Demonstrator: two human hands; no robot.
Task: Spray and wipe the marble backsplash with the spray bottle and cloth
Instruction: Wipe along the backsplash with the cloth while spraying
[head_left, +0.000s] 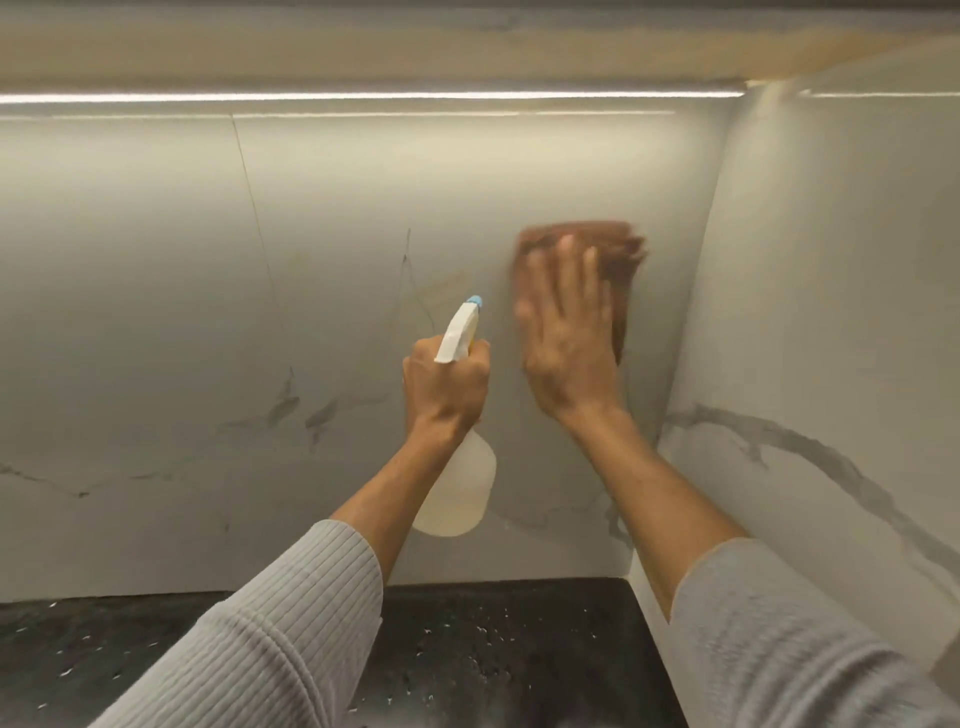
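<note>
We are looking at a kitchen corner w/ 2 marble walls meeting at the right. The marble backsplash (322, 291) is pale w/ thin grey veins, and a side panel (831, 322) w/ a thicker grey vein is standing at right angle to it. A light strip (363, 96) is glowing along the top, under the cabinet. Below, the black countertop (509, 649) w/ small white specks is touching the wall bottom.

Our left hand (449, 395) is gripping the neck of the spray bottle (460, 488), fingers clenched around it, the blue nozzle pointing up toward the wall; the bottle is hanging above the counter, approx. in the middle. Our right hand (569, 332) is lying flat w/ fingers spread, pressing the brown cloth (618, 260) against the backsplash near the corner. Hand and cloth are blurred. Both arms are wearing grey ribbed sleeves (291, 623).
</note>
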